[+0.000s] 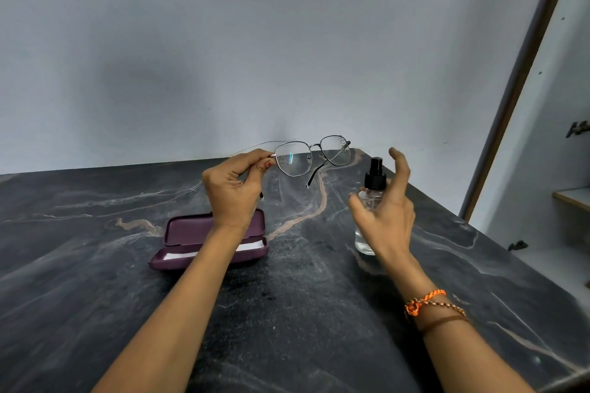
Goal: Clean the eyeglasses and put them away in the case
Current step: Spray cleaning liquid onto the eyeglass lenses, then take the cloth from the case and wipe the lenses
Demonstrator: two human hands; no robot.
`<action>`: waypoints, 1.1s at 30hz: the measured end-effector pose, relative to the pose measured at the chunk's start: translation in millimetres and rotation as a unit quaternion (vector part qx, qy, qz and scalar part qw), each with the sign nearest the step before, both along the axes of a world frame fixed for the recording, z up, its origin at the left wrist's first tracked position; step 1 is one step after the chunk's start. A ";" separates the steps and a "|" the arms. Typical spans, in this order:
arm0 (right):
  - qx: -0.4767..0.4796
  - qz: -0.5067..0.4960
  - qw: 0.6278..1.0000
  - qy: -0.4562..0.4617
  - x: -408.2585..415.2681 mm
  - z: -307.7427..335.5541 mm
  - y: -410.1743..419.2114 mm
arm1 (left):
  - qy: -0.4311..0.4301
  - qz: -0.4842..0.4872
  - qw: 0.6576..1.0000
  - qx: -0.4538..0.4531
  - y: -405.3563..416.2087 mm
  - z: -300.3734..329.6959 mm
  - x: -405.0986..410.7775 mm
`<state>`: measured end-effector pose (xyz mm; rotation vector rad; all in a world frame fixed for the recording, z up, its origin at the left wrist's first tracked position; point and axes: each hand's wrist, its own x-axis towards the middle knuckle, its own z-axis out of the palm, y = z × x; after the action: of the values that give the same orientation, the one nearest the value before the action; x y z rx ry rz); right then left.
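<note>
Thin metal-framed eyeglasses (314,155) hang in the air above the far part of the table, with fine spray droplets on both lenses. My left hand (234,190) pinches them at the left hinge, one temple trailing left and the other folded down. A clear spray bottle (372,188) with a black pump top stands upright on the table. My right hand (384,204) is right in front of it, fingers spread and not closed around it. An open purple glasses case (188,230) with a white cloth inside lies under my left forearm.
The dark marble table (287,313) ends at a grey wall behind and at an edge on the right. An open white cabinet (568,201) with a shelf stands to the right of the table.
</note>
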<state>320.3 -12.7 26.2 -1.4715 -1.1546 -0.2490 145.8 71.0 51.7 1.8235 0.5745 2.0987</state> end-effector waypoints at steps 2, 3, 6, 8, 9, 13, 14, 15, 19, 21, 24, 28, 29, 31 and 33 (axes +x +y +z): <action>0.000 0.033 0.999 0.028 -0.7 -2.2 2.9 | 0.000 0.001 1.000 -0.002 0.1 0.2 -0.1; 0.003 0.045 0.998 0.036 -0.5 -2.9 3.7 | -0.001 0.001 1.000 -0.003 0.0 0.6 0.0; 0.022 0.054 0.998 0.040 0.7 -4.8 5.0 | -0.005 0.001 1.000 -0.007 -0.6 1.7 -0.1; 0.031 0.053 0.997 0.037 0.7 -5.9 5.5 | -0.002 0.002 1.000 -0.009 -0.6 1.5 -0.3; 0.035 0.054 0.997 0.037 0.5 -6.4 6.1 | -0.002 0.002 1.000 -0.010 -0.7 1.6 -0.4; 0.049 0.068 0.996 0.037 -0.3 -6.3 8.4 | -0.009 0.005 1.000 -0.009 -1.5 2.9 -0.5; 0.051 0.066 0.996 0.035 -0.4 -6.0 8.3 | -0.009 0.006 1.000 -0.007 -1.3 3.1 -0.5; 0.052 0.062 0.996 0.034 -0.9 -5.9 7.7 | -0.010 0.008 1.000 -0.005 -1.1 3.0 -0.9; 0.054 -0.011 0.998 0.022 -5.3 -3.3 3.2 | -0.008 0.010 1.000 -0.002 -1.6 4.2 -1.9; 0.085 -0.063 0.994 -0.004 -7.7 0.2 -1.5 | -0.009 0.010 1.000 -0.004 -3.3 6.0 -3.4; 0.154 -0.075 0.985 -0.033 -12.6 7.4 -8.2 | -0.008 0.016 1.000 0.001 -7.2 11.1 -13.3; 0.185 -0.046 0.978 -0.088 -27.0 10.3 -14.0 | -0.040 0.052 0.997 0.031 -20.2 22.5 -50.0; 0.183 -0.036 0.977 -0.108 -31.4 9.9 -15.2 | -0.052 0.062 0.996 0.035 -22.9 25.1 -61.5; 0.177 -0.004 0.972 -0.154 -44.7 9.4 -17.1 | -0.078 0.075 0.994 0.028 -27.9 30.1 -89.9; 0.155 0.035 0.964 -0.213 -58.9 9.2 -16.7 | -0.105 0.091 0.990 0.011 -30.5 31.3 -118.6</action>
<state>261.3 -29.4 35.3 -1.1249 -1.4312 -0.6921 27.3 40.5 83.0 1.5847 0.6872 2.3888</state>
